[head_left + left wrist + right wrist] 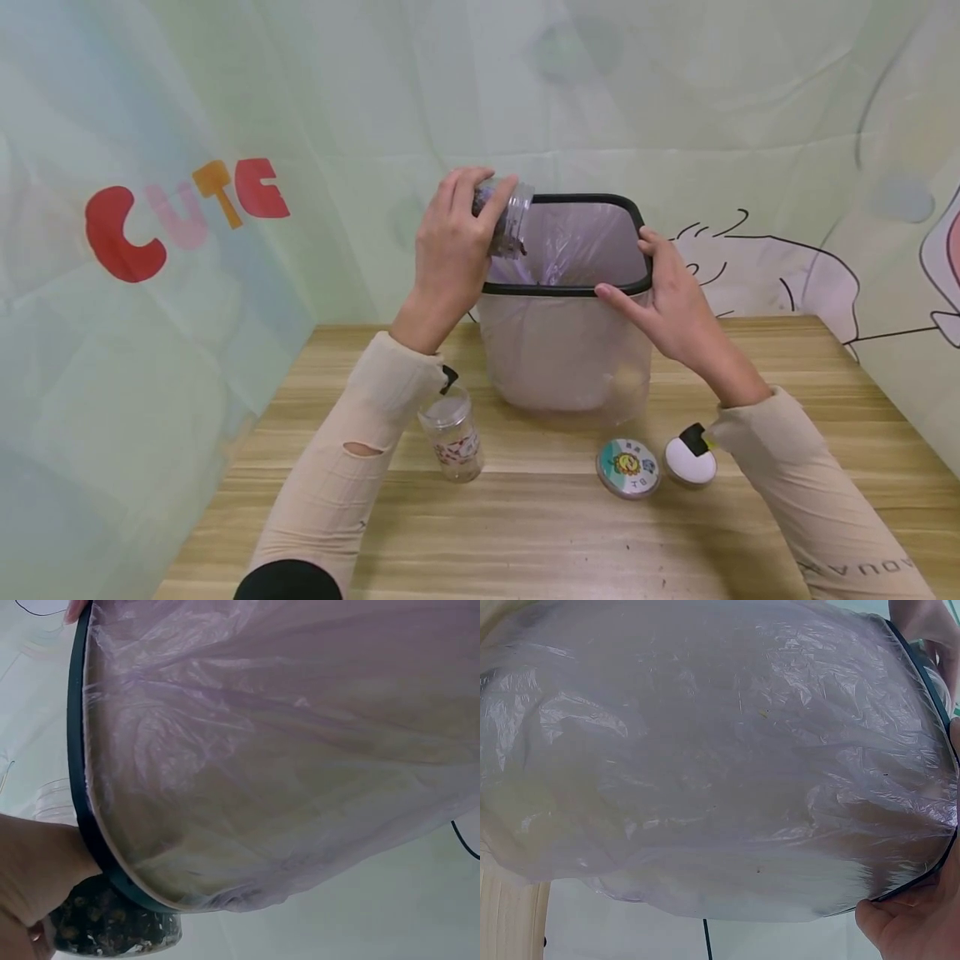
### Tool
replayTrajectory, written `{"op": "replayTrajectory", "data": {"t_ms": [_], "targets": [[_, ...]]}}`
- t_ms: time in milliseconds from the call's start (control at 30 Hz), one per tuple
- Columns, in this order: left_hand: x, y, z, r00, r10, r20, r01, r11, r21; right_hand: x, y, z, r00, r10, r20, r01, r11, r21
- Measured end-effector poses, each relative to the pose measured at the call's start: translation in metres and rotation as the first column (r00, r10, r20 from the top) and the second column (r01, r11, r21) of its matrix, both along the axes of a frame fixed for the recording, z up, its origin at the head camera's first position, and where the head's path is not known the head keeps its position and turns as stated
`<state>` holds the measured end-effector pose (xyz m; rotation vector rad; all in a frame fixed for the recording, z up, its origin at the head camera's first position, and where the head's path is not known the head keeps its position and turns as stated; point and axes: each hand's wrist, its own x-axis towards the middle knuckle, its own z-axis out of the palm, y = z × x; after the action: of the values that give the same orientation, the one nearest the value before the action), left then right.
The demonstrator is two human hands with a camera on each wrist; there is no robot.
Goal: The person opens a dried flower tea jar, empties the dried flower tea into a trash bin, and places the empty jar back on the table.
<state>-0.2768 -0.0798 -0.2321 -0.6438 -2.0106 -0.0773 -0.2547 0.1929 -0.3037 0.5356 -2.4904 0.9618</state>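
My left hand (453, 237) grips a clear jar (513, 223) and holds it tipped over the left side of a trash bin (566, 350), its mouth towards the opening. Dark bits fill part of the jar, clearly seen through its wall in the left wrist view. The bin has a black rim (562, 291) and a thin translucent bag lining it. My right hand (678, 312) holds the rim at its right near corner, the thumb over the near edge and the fingers on the right side. How much lies inside the bin is hidden.
An uncapped-looking clear jar (454, 442) with red print stands on the wooden table (525, 533), left of the bin's front. Two round lids, one printed green and white (628, 469) and one white (690, 462), lie right of centre. A printed cloth backdrop (375, 233) hangs behind.
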Motion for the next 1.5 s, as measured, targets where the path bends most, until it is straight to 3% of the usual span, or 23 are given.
{"op": "replayTrajectory", "data": {"t_ms": [567,1100,1500], "targets": [[-0.0027,0.0001,-0.0006,0.999,-0.016,-0.029,0.016,1.000,0.000,0.0021,0.0001,0.0033,1.000,0.004,0.002,-0.004,1.000,-0.002],[-0.0022,-0.0038,-0.0033,1.000,0.011,-0.019,-0.011,1.000,0.004,0.0029,0.0000,0.0004,1.000,0.003,0.012,-0.003,1.000,-0.003],[-0.0022,-0.0030,-0.0024,0.998,-0.005,-0.061,0.005,1.000,-0.006,0.0037,0.0007,-0.0009,1.000,-0.002,0.006,0.002,1.000,0.001]]}}
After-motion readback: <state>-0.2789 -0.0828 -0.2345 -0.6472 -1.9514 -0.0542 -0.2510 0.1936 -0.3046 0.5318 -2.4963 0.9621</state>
